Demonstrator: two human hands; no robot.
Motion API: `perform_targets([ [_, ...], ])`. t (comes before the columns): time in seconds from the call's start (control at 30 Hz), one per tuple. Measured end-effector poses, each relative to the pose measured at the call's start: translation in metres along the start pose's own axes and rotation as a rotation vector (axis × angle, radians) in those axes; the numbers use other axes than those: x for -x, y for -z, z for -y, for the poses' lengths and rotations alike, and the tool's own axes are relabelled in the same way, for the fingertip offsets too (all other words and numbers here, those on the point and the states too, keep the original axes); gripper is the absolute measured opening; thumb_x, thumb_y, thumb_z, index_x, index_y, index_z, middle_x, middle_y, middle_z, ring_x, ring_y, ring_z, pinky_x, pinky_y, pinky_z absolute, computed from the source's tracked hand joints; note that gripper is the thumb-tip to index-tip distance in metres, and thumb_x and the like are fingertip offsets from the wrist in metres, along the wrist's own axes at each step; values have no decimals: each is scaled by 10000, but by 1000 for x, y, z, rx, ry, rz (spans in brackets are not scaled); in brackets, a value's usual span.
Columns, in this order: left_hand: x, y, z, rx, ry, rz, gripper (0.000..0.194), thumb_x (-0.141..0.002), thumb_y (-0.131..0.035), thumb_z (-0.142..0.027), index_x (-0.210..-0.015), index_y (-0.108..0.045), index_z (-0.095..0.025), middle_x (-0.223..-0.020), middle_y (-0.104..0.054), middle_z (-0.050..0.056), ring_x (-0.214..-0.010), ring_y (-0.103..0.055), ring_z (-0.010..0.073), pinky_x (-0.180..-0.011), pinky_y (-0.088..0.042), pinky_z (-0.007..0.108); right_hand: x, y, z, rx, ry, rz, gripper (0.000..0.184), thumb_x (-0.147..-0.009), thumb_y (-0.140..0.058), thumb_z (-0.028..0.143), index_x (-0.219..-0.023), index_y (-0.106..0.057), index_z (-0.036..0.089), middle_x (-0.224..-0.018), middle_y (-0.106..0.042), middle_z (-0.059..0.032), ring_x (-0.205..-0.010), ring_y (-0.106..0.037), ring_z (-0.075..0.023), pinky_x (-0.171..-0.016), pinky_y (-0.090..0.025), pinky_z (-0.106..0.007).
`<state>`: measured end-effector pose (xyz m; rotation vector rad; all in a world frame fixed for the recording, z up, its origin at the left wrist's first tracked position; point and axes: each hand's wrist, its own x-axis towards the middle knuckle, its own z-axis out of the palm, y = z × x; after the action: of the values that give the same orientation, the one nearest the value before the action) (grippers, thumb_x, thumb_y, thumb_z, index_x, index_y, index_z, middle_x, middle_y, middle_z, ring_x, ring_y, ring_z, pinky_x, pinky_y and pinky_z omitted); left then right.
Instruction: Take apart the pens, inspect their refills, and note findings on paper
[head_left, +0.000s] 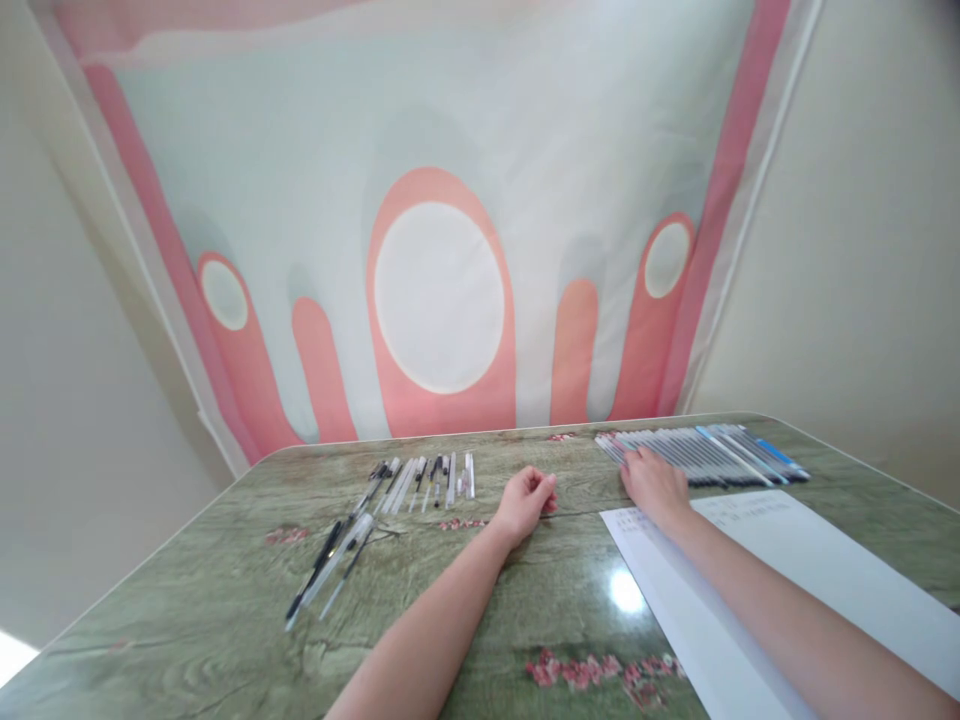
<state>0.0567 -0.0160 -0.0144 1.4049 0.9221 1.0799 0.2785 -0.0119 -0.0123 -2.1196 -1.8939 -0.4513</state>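
My left hand (527, 502) rests on the table with its fingers curled in and the thumb against them. Nothing shows in its grasp. Over on the right, my right hand (655, 484) is at the left end of a row of slim grey pens (679, 458), its bent fingers touching them. The fingertips are partly hidden, so what they pinch cannot be made out. Left of my left hand lie several separated pen parts (420, 482), clear tubes and dark pieces. Nearer to me is a loose group of black and clear pen pieces (334, 562).
White paper sheets (757, 550) with some writing lie under my right forearm. The wood-patterned table (187, 590) has printed pink flowers and a bright light reflection. A pink and pale green hanging cloth (439, 300) rises behind its far edge, between plain walls.
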Motion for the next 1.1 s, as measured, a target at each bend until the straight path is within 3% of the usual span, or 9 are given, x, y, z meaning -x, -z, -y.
perform_targets([
  [0.17, 1, -2, 5, -104, -27, 29, 314, -695, -536, -474, -659, -464, -170, -556, -537, -16, -495, -509, 100, -506, -402, 212, 3, 3, 0, -25, 38, -100, 245, -835, -387, 321, -945, -567, 195, -886, -567, -81, -787, -547, -201, -542, -330, -271],
  [0.3, 0, 9, 0, -446, -142, -53, 259, -744, -482, -415, -663, -519, -172, -570, -560, 8, -529, -518, 124, -547, -403, 235, 6, 10, 5, -67, 87, -113, 260, -840, -359, 328, -934, -570, 208, -924, -567, -64, -725, -548, -177, -518, -314, -266],
  [0.37, -1, 22, -10, -734, -190, -162, 199, -735, -503, -355, -662, -553, -177, -615, -588, 27, -585, -535, 143, -594, -403, 246, 8, 13, 8, -94, 126, -111, 258, -841, -351, 319, -915, -573, 210, -954, -567, -59, -724, -549, -171, -517, -313, -264],
  [0.43, -4, 40, -23, -997, -133, -245, 116, -723, -514, -274, -685, -580, -186, -688, -618, 45, -668, -560, 162, -646, -407, 249, 9, 14, 11, -116, 158, -103, 254, -842, -347, 308, -897, -575, 211, -972, -569, -56, -738, -550, -171, -519, -313, -263],
  [0.6, -8, 93, -51, -1152, 24, -372, 200, -719, -446, -116, -817, -613, -167, -844, -636, 103, -857, -567, 198, -785, -390, 288, 12, 9, 15, -156, 219, -77, 253, -839, -347, 296, -860, -586, 216, -899, -598, -46, -740, -549, -170, -516, -301, -259],
  [0.73, -7, 117, -53, -1275, 151, -352, 190, -700, -472, -101, -806, -624, -142, -884, -641, 111, -894, -569, 194, -811, -391, 272, 13, 1, 14, -199, 267, -123, 257, -838, -350, 295, -845, -593, 212, -850, -605, -29, -703, -546, -154, -518, -296, -257],
  [0.83, -7, 118, -47, -1349, 195, -323, 223, -726, -456, -114, -883, -611, -148, -924, -638, 109, -913, -570, 186, -807, -401, 263, 12, -5, 12, -232, 288, -144, 246, -833, -361, 284, -842, -596, 211, -838, -607, -21, -699, -547, -148, -529, -301, -256],
  [1.1, -3, 94, -38, -1489, 228, -246, 229, -798, -416, -197, -947, -568, -111, -928, -622, 151, -923, -577, 206, -788, -431, 288, 11, -12, 8, -276, 281, -163, 233, -818, -381, 271, -836, -606, 213, -839, -619, -18, -717, -555, -149, -540, -310, -252],
])
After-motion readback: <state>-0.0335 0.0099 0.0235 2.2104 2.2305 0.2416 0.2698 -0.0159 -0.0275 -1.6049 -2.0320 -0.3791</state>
